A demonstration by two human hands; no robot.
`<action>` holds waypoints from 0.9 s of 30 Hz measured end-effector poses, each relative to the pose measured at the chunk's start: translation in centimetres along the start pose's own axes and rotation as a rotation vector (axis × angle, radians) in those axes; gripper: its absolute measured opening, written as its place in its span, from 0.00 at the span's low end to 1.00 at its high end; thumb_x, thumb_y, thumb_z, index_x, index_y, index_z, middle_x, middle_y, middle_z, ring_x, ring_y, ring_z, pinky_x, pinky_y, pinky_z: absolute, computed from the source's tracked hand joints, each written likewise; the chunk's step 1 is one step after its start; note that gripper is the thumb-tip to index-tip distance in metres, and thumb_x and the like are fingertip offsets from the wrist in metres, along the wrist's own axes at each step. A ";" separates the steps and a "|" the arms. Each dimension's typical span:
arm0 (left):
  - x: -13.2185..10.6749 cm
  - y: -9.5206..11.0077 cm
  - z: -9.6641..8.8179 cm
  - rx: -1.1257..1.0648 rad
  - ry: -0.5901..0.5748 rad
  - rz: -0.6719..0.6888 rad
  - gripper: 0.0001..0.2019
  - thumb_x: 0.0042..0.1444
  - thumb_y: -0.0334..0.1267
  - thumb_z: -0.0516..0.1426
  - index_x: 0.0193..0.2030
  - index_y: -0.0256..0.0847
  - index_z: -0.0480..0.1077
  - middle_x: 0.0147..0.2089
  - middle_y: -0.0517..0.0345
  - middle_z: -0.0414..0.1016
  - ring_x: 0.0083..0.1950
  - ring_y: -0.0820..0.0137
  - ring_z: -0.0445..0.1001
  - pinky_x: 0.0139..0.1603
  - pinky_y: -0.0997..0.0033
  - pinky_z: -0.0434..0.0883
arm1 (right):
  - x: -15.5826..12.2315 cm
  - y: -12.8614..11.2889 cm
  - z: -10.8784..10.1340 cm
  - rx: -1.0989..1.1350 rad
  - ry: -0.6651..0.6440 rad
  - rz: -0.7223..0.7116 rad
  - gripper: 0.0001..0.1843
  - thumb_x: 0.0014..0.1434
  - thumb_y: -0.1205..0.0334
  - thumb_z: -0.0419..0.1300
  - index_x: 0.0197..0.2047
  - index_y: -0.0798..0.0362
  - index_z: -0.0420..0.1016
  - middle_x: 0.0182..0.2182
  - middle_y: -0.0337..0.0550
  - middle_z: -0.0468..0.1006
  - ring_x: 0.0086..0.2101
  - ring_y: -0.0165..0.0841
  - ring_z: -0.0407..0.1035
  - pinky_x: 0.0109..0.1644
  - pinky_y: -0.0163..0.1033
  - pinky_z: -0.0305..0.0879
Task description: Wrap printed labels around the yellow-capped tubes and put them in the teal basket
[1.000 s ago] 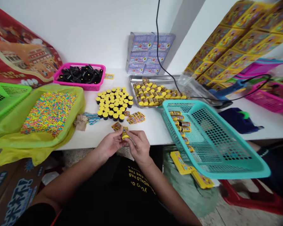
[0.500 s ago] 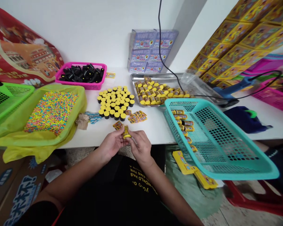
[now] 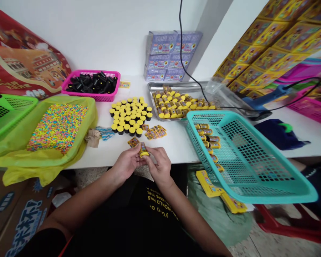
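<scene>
Between my two hands, at the table's front edge, is a small canister (image 3: 143, 151) with a yellow end and a printed wrap. The fingers of my left hand (image 3: 128, 162) are closed on its left side, and my right hand (image 3: 159, 164) grips it from the right. Printed labels (image 3: 133, 142) lie just behind my left fingertips, and a larger pile of printed labels (image 3: 155, 132) lies further back. Beyond them, many black canisters with yellow lids (image 3: 131, 116) stand upright in a cluster.
A turquoise basket (image 3: 253, 192) with several wrapped canisters juts over the table edge at right. Behind it, a metal tray (image 3: 153, 93) holds wrapped canisters. Left are a yellow-lined tub (image 3: 92, 110) of coloured candies and a pink basket (image 3: 89, 95) of black canisters. A cable (image 3: 181, 46) hangs down.
Both hands stay in nearly the same place with the canister between them. The canister has turned slightly in the fingers, and the view has shifted a little.
</scene>
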State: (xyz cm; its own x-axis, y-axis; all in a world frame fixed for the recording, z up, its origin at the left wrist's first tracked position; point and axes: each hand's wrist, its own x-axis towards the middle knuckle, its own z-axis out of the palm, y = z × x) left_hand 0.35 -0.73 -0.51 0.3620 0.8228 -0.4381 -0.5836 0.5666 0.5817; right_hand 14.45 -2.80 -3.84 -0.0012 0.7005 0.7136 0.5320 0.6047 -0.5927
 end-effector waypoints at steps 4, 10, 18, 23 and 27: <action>0.1 0.4 0.0 -0.005 -0.028 -0.010 0.11 0.55 0.42 0.64 0.37 0.36 0.74 0.33 0.54 0.78 0.30 0.70 0.75 0.36 0.66 0.74 | 0.0 0.1 0.1 -0.043 -0.038 -0.016 0.15 0.62 0.64 0.60 0.52 0.48 0.76 0.36 0.47 0.77 0.37 0.38 0.69 0.41 0.46 0.71; 0.5 -0.3 -0.3 -0.031 0.022 0.003 0.08 0.50 0.35 0.67 0.33 0.34 0.74 0.31 0.57 0.76 0.30 0.74 0.74 0.35 0.74 0.72 | -0.2 0.0 0.4 0.019 0.010 -0.058 0.13 0.62 0.67 0.61 0.50 0.50 0.76 0.34 0.45 0.77 0.35 0.36 0.70 0.38 0.44 0.71; 0.0 -0.3 0.0 -0.018 0.032 -0.027 0.06 0.54 0.35 0.64 0.35 0.34 0.74 0.31 0.55 0.76 0.30 0.72 0.74 0.36 0.71 0.72 | -0.5 0.4 0.3 -0.083 0.016 -0.104 0.13 0.61 0.67 0.61 0.50 0.51 0.76 0.32 0.45 0.76 0.34 0.36 0.70 0.38 0.45 0.70; 0.2 0.2 0.2 -0.024 0.018 -0.043 0.07 0.57 0.38 0.62 0.36 0.34 0.74 0.31 0.55 0.76 0.29 0.72 0.74 0.34 0.71 0.72 | -0.4 0.5 0.2 -0.088 0.018 -0.070 0.17 0.61 0.65 0.62 0.53 0.51 0.75 0.38 0.48 0.77 0.38 0.38 0.70 0.41 0.47 0.71; 0.2 -0.1 0.3 -0.018 0.036 -0.005 0.08 0.53 0.37 0.65 0.33 0.34 0.74 0.30 0.57 0.76 0.29 0.74 0.73 0.33 0.73 0.71 | -0.3 0.2 0.5 -0.017 0.022 -0.073 0.16 0.62 0.68 0.60 0.53 0.51 0.75 0.37 0.47 0.78 0.37 0.37 0.70 0.41 0.46 0.71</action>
State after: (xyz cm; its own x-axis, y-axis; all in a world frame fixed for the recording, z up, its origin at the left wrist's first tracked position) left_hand 0.72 -0.61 -0.46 0.3386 0.8175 -0.4658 -0.5951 0.5695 0.5670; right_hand 14.17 -2.72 -4.37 -0.0218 0.6462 0.7628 0.5452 0.6473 -0.5328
